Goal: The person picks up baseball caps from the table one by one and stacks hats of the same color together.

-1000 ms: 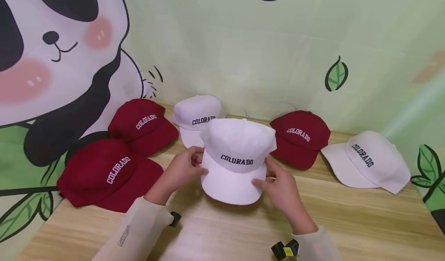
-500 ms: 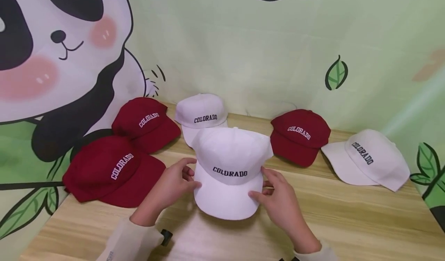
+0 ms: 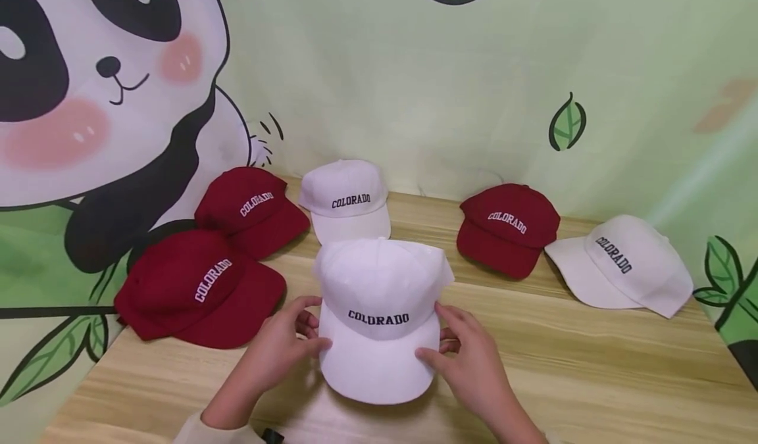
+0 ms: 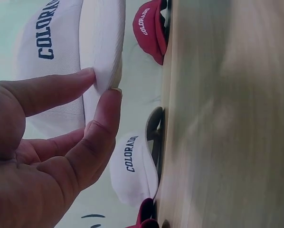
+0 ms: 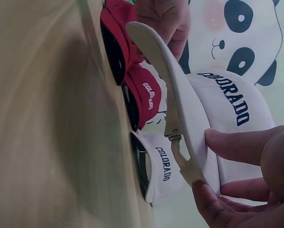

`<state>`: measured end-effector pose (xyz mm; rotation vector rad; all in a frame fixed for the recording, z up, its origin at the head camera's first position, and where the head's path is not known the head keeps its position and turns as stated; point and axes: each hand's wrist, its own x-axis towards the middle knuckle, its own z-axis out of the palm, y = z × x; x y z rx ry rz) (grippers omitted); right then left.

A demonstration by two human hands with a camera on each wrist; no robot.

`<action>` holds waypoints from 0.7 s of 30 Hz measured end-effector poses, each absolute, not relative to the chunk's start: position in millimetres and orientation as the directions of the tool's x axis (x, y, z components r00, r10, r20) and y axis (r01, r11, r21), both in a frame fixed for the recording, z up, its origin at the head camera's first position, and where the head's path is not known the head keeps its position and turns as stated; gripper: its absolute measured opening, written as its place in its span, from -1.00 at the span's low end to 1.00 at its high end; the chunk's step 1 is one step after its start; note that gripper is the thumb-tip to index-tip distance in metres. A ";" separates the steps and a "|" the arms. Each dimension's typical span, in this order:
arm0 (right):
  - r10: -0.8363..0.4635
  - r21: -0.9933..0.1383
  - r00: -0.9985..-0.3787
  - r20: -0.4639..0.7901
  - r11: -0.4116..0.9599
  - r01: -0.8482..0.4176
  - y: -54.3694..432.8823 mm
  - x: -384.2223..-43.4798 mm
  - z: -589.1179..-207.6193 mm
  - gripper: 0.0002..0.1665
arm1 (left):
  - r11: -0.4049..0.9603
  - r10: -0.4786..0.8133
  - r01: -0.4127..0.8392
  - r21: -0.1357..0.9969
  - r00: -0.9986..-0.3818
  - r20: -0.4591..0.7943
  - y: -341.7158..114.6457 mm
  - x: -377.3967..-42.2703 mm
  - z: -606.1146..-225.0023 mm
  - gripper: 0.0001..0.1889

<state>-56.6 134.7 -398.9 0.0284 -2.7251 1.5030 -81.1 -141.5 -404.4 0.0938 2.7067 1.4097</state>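
Note:
Between my two hands is a white cap [image 3: 379,293] with dark COLORADO lettering, its brim toward me. My left hand [image 3: 290,339] pinches the left edge of the brim, thumb on top and fingers beneath, as the left wrist view shows on the cap [image 4: 101,42]. The right edge is pinched the same way by my right hand [image 3: 470,352]. Seen from the right wrist, the cap [image 5: 232,102] is lifted off the tabletop, and part of its strap and buckle [image 5: 175,137] shows underneath.
Two red caps, one nearer [image 3: 177,279] and one farther [image 3: 243,200], sit at the left. A white cap [image 3: 346,191] stands behind the held one. Toward the right are a red cap [image 3: 515,220] and a white cap [image 3: 633,253]. A panda-print backdrop [image 3: 379,89] borders the wooden table [image 3: 580,371].
Both hands have brought the held white cap toward me and slightly left, uncovering the white cap behind it. The other caps stay in place while the head view shifts slightly.

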 end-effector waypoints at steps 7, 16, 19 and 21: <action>-0.032 -0.855 -0.999 0.031 0.516 -0.043 129.7 -51.7 -409.0 -0.16 | 0.602 0.084 0.009 0.799 -0.995 -0.052 -145.9 -72.7 -408.3 -0.36; -0.052 -0.805 -0.998 0.046 0.590 -0.068 127.8 -65.5 -422.9 -0.18 | 0.646 0.083 0.056 0.761 -0.997 0.003 -139.3 -87.2 -425.7 -0.43; -0.076 -0.735 -0.994 0.082 0.669 -0.112 128.2 -74.0 -431.7 -0.24 | 0.691 0.107 0.074 0.719 -0.994 -0.001 -133.8 -96.0 -431.4 -0.47; -0.099 -0.685 -0.990 0.104 0.714 -0.143 128.5 -78.3 -437.6 -0.28 | 0.722 0.131 0.085 0.687 -0.991 -0.014 -130.8 -100.8 -434.4 -0.51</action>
